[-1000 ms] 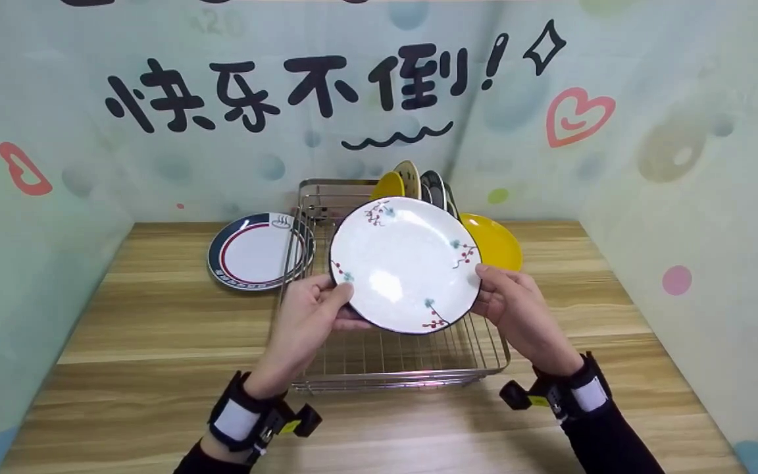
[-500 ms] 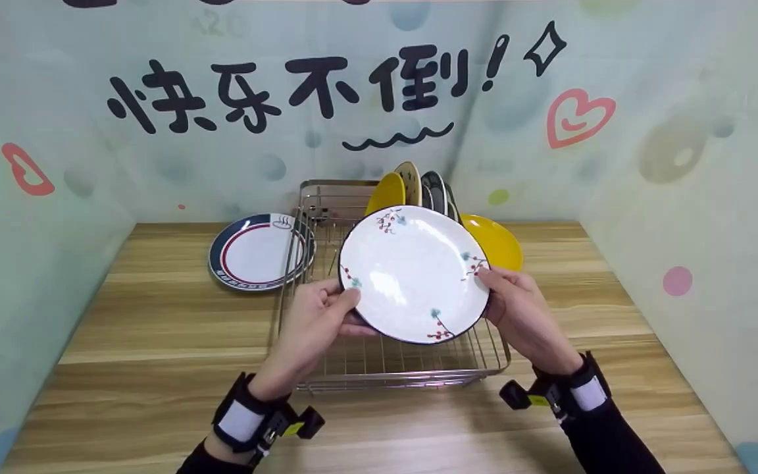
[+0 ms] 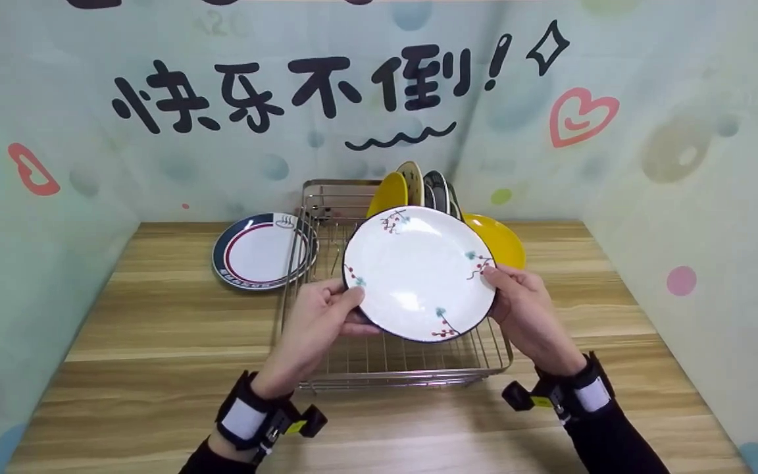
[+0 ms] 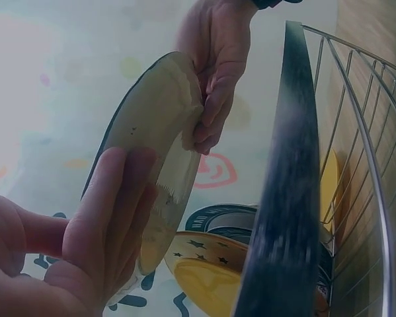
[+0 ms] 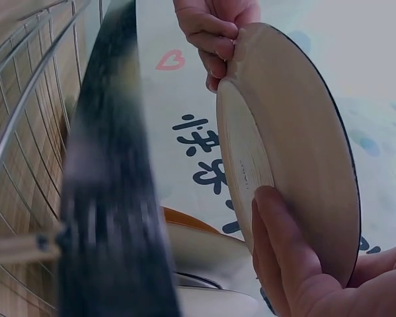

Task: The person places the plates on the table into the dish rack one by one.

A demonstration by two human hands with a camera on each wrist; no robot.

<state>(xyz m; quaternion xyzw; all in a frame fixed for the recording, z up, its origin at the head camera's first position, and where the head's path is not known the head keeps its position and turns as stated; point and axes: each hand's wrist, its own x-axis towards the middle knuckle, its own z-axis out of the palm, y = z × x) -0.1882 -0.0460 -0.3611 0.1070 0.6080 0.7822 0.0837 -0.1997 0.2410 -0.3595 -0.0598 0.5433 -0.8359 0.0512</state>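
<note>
Both hands hold a white plate with a dark rim and red-berry sprigs, its face turned up toward the head camera. At its left edge the left hand pinches it, thumb on the face and fingers beneath. The right hand grips the opposite edge the same way. In the left wrist view, fingers of the left hand lie against the plate's underside. The right wrist view has the right hand's fingers on the underside too. Beneath the plate stands a wire dish rack, partly hidden.
Several plates stand on edge at the rack's back, including a yellow plate and a cream patterned plate. A blue-rimmed plate lies left of the rack, a yellow plate to its right. Walls enclose the wooden table.
The plate has shifted slightly right and down in the head view, with both hands still gripping it. The right thumb now reaches a little further onto its face.
</note>
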